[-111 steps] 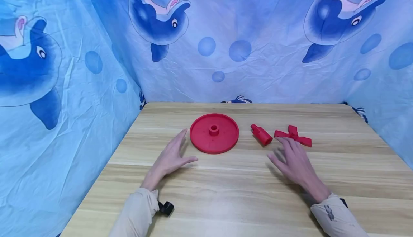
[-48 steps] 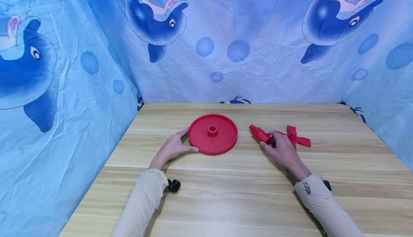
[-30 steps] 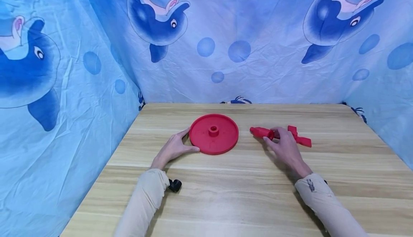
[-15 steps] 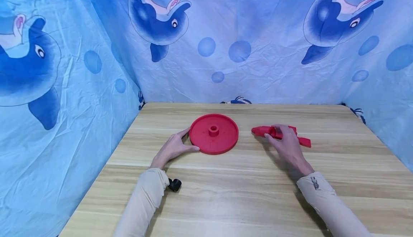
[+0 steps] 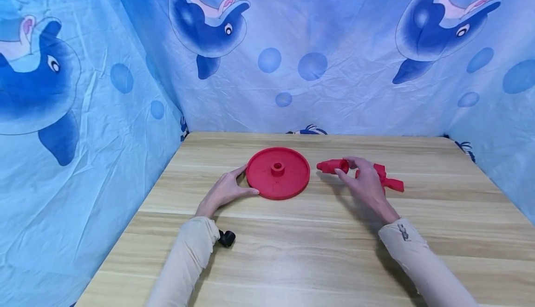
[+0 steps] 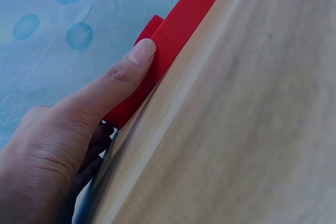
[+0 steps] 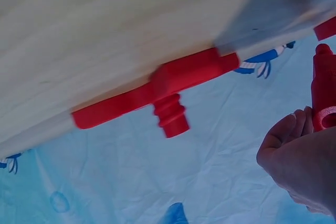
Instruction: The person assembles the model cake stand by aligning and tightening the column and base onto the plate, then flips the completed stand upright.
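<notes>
A red round disc [image 5: 288, 184] with a raised rim and a hollow hub lies flat on the table. My left hand [image 5: 223, 191] holds its left edge, thumb against the front rim and fingers on the far side; in the left wrist view the thumb presses the red rim [image 6: 173, 35]. My right hand [image 5: 365, 184] pinches a red bottle-shaped piece [image 5: 332, 166] at its wide, hollow end. Its narrow tip points left toward the disc, and it is raised off the tabletop. Behind the right hand lies a red cross-shaped piece [image 5: 393, 184], partly hidden; the right wrist view shows its ribbed stem [image 7: 170, 115].
The wooden table [image 5: 284, 251] carries all the red pieces. Blue dolphin-print cloth [image 5: 313, 102] hangs at the back and sides. A small black device [image 5: 227, 238] is strapped at the left wrist.
My left hand has come onto the disc's edge. My right hand has taken hold of the bottle-shaped piece, turned it nearly level, lifted it and moved it left. The cross-shaped piece stays in place.
</notes>
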The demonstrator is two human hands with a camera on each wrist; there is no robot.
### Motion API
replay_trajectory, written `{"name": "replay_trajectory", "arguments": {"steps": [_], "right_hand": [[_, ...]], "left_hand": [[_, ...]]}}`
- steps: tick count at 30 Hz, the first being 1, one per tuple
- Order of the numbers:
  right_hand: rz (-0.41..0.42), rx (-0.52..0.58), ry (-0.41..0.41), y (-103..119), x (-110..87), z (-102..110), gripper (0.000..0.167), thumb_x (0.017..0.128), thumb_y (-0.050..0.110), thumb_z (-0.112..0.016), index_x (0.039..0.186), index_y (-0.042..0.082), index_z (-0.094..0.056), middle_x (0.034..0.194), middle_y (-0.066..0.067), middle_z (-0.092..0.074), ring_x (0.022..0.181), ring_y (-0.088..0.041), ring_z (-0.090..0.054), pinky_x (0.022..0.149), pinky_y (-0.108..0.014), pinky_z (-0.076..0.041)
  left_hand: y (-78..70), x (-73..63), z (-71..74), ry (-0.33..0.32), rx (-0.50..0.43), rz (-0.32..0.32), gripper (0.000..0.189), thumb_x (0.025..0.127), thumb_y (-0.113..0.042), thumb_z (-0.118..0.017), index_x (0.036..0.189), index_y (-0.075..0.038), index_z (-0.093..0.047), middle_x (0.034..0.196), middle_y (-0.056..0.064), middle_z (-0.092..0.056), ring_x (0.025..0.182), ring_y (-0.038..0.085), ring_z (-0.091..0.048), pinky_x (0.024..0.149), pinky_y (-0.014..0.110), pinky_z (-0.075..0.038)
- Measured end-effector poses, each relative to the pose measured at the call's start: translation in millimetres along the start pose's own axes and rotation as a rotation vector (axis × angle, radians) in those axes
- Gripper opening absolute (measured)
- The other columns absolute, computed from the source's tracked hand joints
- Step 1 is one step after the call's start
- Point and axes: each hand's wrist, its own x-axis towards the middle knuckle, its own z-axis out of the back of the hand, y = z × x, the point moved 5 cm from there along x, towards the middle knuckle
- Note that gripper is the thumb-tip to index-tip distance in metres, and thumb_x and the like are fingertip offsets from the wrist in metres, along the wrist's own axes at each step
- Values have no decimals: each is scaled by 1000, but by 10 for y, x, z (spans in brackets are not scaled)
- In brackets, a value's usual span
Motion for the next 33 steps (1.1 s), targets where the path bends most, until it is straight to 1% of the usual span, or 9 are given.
{"name": "replay_trajectory", "arguments": {"steps": [3,7,10,14,20,28,33], "right_hand": [[29,6,-2,71,45,-46,53,91,20,-80,136,-3,-62,122,-22,-62,113,-39,-55,90,-54,-49],[60,13,-5,170,101,-104,54,89,19,-83,135,-2,-63,122,-21,-63,112,-39,-57,86,-54,-53],[77,27,-6,235,134,-153,53,90,20,-82,135,-1,-64,122,-20,-64,111,-37,-58,85,-54,-54],[78,70,5,318,157,-234,51,92,23,-80,134,-1,-64,122,-19,-65,111,-36,-59,86,-54,-54],[79,119,25,419,192,-382,49,92,22,-80,133,0,-65,120,-17,-65,111,-33,-58,85,-53,-55],[61,148,42,529,219,-508,48,94,26,-78,134,3,-65,120,-15,-65,111,-30,-58,84,-45,-53],[50,175,47,575,233,-563,47,95,25,-78,134,3,-65,121,-14,-65,110,-30,-57,87,-48,-53]], "left_hand": [[4,1,4,1,-1,4,110,74,-69,-83,161,-19,-40,157,8,-48,145,32,-41,114,58,-38],[7,-2,10,1,0,5,109,74,-68,-84,162,-20,-40,157,7,-47,145,32,-41,113,58,-38],[9,-7,14,0,1,3,109,74,-68,-84,162,-21,-39,157,7,-48,144,31,-42,113,58,-38],[13,-13,18,-4,-5,1,109,74,-68,-84,162,-21,-40,157,7,-48,144,31,-42,113,58,-38],[19,-17,15,-3,-13,2,111,73,-71,-83,162,-21,-40,157,7,-48,143,31,-43,112,58,-39],[32,-13,3,-4,-1,3,111,73,-71,-83,161,-21,-40,157,7,-48,143,31,-43,112,57,-40],[34,-14,6,-6,-7,-5,110,73,-70,-83,161,-20,-41,158,7,-47,145,31,-41,113,58,-39]]}}
